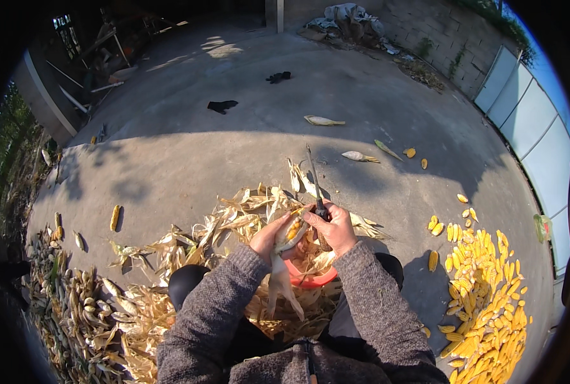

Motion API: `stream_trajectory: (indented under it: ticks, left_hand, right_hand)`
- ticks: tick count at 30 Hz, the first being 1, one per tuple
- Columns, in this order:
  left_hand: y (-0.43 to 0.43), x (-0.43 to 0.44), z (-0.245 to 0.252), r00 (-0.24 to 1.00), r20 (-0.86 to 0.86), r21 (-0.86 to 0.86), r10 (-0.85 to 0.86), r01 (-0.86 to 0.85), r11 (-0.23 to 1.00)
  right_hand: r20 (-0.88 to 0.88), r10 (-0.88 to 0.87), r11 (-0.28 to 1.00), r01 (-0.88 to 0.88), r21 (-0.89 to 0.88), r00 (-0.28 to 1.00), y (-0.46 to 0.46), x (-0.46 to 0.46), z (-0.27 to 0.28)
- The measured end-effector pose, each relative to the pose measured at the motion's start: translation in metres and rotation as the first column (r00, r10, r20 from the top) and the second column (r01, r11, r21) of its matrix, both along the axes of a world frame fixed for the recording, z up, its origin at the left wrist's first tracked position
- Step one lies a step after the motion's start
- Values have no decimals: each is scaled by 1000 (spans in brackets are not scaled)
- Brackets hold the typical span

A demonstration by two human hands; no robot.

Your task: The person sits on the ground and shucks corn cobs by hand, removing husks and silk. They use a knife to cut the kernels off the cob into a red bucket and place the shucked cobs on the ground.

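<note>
Both hands are close together above an orange-red plastic basin [313, 280] between my knees. My left hand [267, 238] holds a partly husked ear of corn [294, 229]; yellow kernels show at its opened side, and pale husk hangs down from it. In my right hand [336, 229] is a screwdriver-like tool [315, 175] with a dark handle and a long thin shaft pointing away from me. The thumb of that hand touches the opened husk. Loose dry husks [232, 218] lie around the basin, and some are in it.
Husked yellow cobs [486, 288] are heaped at the right, unhusked ears [81, 312] at the left. Single ears [323, 120] and two dark gloves [222, 106] lie on the concrete floor ahead. A pale metal gate [529, 110] stands at the right, wrapped rubbish [352, 21] by the far wall.
</note>
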State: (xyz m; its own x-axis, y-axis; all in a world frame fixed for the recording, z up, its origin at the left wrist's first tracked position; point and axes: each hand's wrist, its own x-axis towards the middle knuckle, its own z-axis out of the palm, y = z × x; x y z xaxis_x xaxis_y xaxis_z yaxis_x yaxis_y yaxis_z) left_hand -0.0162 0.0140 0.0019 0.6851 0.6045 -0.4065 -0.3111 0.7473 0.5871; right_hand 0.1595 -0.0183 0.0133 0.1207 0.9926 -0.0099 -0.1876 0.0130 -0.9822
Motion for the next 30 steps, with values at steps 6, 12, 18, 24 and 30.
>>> stream_trajectory:
  ticks: [6,12,18,24,30]
  left_hand:
    - [-6,7,7,985,-123,54,118,-112,992]
    - [10,1,-16,951,-38,11,306,-306,952]
    - [23,-7,-16,960,58,-107,274,-267,958]
    - [8,12,-9,961,-130,71,244,-236,969]
    - [12,8,-24,976,-175,186,132,-99,978]
  right_hand:
    - [513,-345,875,71,479,786,0,-8,-1]
    - [563,-192,891,-97,443,804,-14,-27,-10]
    - [175,20,986,-49,162,984,-18,-29,-8]
    - [221,-273,957,240,166,936,2,-28,-35]
    - [353,-324,934,238,266,878,0,-28,-26]
